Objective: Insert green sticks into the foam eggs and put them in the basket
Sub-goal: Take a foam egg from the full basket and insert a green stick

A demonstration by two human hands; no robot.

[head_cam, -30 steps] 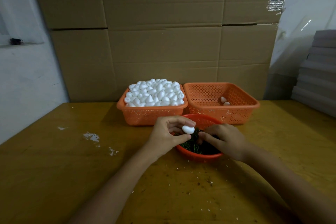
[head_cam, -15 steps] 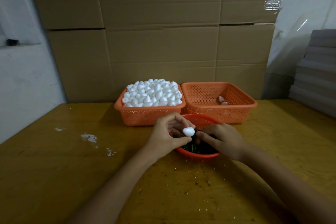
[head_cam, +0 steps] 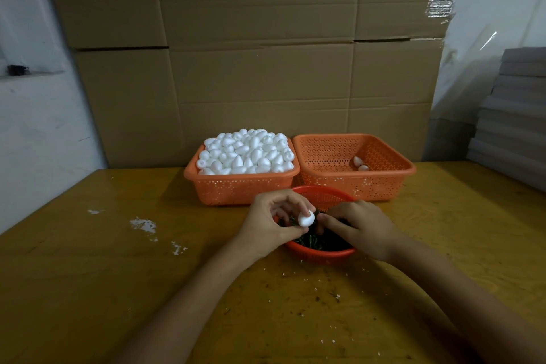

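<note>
Head view: the left hand [head_cam: 271, 221] pinches a foam egg [head_cam: 306, 218] over the red bowl [head_cam: 319, 254], its long axis tilted toward the right hand [head_cam: 359, 227]. That hand's fingers [head_cam: 326, 220] dip into the green sticks [head_cam: 310, 241] just beside the egg; whether they grasp one is hidden.

Brown cardboard boxes [head_cam: 251, 68]: we read no print or numbers on them.
Orange perforated plastic baskets [head_cam: 384, 186]: we find no label or brand.
Shiny tape patch [head_cam: 440, 7]: possibly marked, too blurred for us to tell.
Readable text: none.
</note>
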